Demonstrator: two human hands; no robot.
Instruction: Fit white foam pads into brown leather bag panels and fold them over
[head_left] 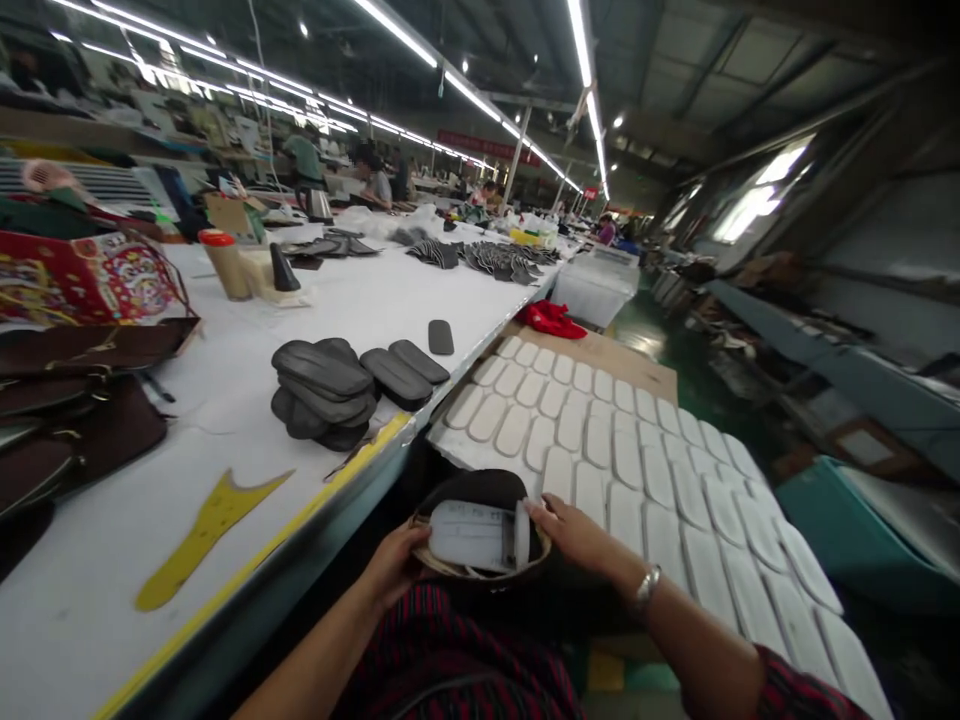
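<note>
Shoe point(480, 500) rests sole-up in my lap, a white insole point(472, 535) lying on it. My left hand point(394, 565) cups its edge; my right hand point(574, 530) pinches the insole's end. It looks light and bendy, best held by the rim. White insoles point(637, 450) fill the board beside me.

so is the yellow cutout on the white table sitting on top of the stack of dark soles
No, the yellow cutout lies flat on the white table by itself, apart from the stack of dark soles farther along.
</note>
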